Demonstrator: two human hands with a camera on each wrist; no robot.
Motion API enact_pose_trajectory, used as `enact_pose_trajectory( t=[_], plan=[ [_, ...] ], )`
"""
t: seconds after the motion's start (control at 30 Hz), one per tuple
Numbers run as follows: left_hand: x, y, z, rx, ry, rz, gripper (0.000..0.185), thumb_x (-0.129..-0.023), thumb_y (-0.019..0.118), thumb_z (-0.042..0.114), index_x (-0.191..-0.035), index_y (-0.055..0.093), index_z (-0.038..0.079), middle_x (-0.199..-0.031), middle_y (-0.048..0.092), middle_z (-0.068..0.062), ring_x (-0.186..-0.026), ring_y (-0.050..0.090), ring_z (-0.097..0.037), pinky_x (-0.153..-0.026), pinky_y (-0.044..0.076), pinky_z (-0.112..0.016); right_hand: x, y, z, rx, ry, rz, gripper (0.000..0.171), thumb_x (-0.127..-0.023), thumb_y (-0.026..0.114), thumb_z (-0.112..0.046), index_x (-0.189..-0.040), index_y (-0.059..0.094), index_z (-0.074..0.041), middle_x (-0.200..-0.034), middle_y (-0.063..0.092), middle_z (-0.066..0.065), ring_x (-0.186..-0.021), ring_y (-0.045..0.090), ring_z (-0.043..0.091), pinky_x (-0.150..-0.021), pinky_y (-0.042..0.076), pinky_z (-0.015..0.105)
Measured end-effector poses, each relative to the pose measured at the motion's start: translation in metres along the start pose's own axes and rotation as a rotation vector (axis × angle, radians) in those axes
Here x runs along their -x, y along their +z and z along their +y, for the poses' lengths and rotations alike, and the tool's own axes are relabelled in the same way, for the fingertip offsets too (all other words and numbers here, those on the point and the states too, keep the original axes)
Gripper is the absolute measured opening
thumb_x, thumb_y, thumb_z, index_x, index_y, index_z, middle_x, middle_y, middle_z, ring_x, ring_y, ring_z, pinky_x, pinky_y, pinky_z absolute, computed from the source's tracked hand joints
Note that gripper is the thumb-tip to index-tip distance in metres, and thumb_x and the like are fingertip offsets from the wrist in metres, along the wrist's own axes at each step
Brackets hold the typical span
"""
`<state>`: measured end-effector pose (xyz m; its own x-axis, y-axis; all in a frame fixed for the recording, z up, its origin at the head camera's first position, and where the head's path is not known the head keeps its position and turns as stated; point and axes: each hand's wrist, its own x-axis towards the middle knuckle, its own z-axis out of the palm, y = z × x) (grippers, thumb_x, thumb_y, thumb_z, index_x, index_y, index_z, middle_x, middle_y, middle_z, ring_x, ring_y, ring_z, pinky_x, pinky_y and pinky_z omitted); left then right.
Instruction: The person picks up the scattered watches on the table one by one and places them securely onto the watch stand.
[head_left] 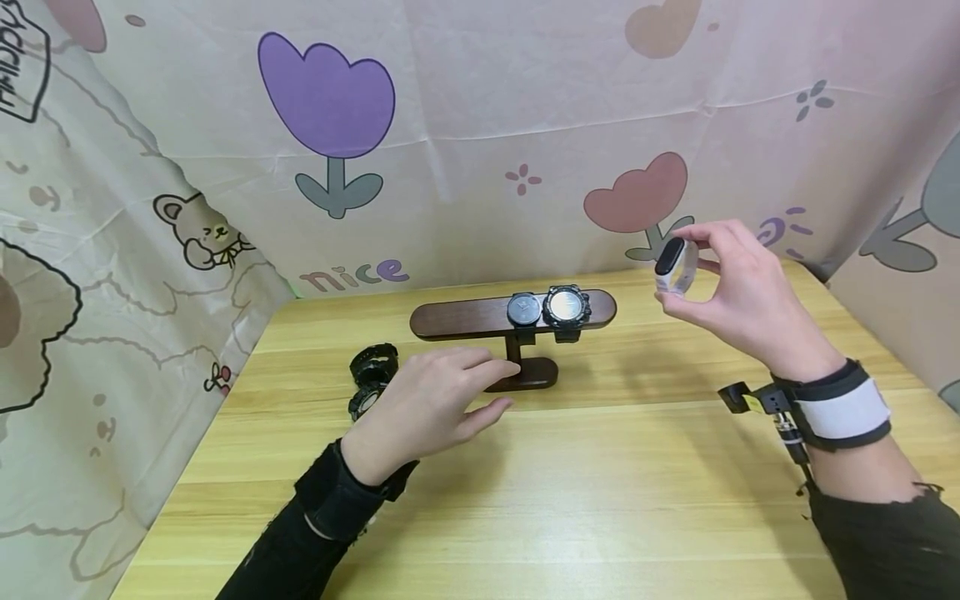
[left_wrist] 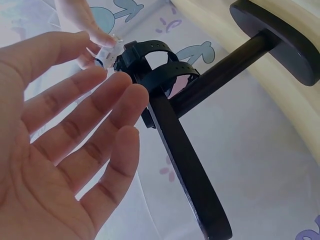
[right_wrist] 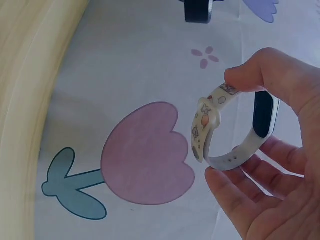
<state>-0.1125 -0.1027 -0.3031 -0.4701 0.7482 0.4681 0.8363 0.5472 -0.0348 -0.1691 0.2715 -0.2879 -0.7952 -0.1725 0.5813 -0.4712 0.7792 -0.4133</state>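
Pale cloth (head_left: 465, 100) printed with flowers and hearts hangs behind a light wood-grain counter (head_left: 585, 500). From the head view, the right hand (head_left: 738, 296) pinches a white-banded fitness tracker (head_left: 687, 268) between thumb and fingers, its dark oval face turned toward the left. The tracker is held up at the right, well apart from the left hand (head_left: 431, 400), whose fingers are spread and hold nothing. Between the two hands, a dark wooden stand (head_left: 465, 319) carries a slim dark watch (head_left: 523, 310) and a bulkier black watch (head_left: 567, 307) side by side. The left fingertips overlap the stand's base; I cannot tell whether they touch it. Just beyond the left hand lie more black watches (head_left: 373, 364).

From the left wrist, the left palm faces the lens with fingers apart. Past its fingertips come the stand's looped straps (left_wrist: 167, 75) and, farther off, the tracker in the right hand.

From the right wrist, the tracker forms a closed loop, its patterned band (right_wrist: 205, 125) pointing away from the palm and its dark face nearer it.
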Motion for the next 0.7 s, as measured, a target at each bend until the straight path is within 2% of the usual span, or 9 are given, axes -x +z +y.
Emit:
enact_pose_trajectory(
  t=[0.1,0.23,0.37,0.53,0.7],
  plan=[
    [0.0,-0.001,-0.001,-0.004,-0.001,0.007,0.028,-0.094,0.083,0.027,-0.118,0.079,0.014,-0.098,0.076,0.002,-0.069,0.062,-0.006,-0.055,0.044,-0.014,0.0,0.0,-0.004,-0.009,-0.021,0.007,0.071,-0.075,0.092,-0.004,-0.138,0.06,0.004,-0.131,0.059,0.021,-0.115,0.06,0.034,-0.092,0.031,-0.01],
    [0.0,-0.002,0.0,-0.006,-0.001,0.021,0.027,-0.094,0.083,0.027,-0.118,0.079,0.014,-0.097,0.076,0.004,-0.067,0.06,-0.005,-0.055,0.043,-0.014,0.001,-0.001,-0.01,-0.017,-0.053,0.016,0.072,-0.073,0.094,-0.003,-0.138,0.061,0.003,-0.13,0.06,0.019,-0.111,0.06,0.028,-0.093,0.033,-0.009],
    [0.0,-0.003,0.0,0.001,0.003,0.046,0.026,-0.094,0.083,0.026,-0.117,0.079,0.014,-0.096,0.077,0.004,-0.066,0.06,-0.004,-0.055,0.042,-0.013,0.003,-0.001,-0.02,-0.025,-0.103,0.042,0.071,-0.071,0.094,-0.001,-0.135,0.063,0.002,-0.126,0.062,0.016,-0.108,0.058,0.016,-0.094,0.037,-0.007],
    [-0.001,-0.005,0.003,0.021,0.003,0.114,0.025,-0.093,0.084,0.024,-0.115,0.08,0.014,-0.094,0.078,0.005,-0.066,0.06,-0.003,-0.055,0.042,-0.014,0.006,-0.002,-0.032,-0.046,-0.169,0.07,0.073,-0.068,0.094,0.003,-0.134,0.064,0.003,-0.126,0.064,0.014,-0.108,0.055,0.002,-0.097,0.042,-0.004],
    [-0.003,-0.008,0.005,0.054,-0.029,0.178,0.021,-0.095,0.081,0.022,-0.113,0.079,0.013,-0.094,0.078,0.005,-0.07,0.063,-0.004,-0.056,0.045,-0.015,0.008,-0.003,-0.046,-0.066,-0.231,0.071,0.076,-0.065,0.095,0.007,-0.134,0.063,0.005,-0.129,0.064,0.016,-0.113,0.056,0.004,-0.1,0.043,-0.001]
  ],
)
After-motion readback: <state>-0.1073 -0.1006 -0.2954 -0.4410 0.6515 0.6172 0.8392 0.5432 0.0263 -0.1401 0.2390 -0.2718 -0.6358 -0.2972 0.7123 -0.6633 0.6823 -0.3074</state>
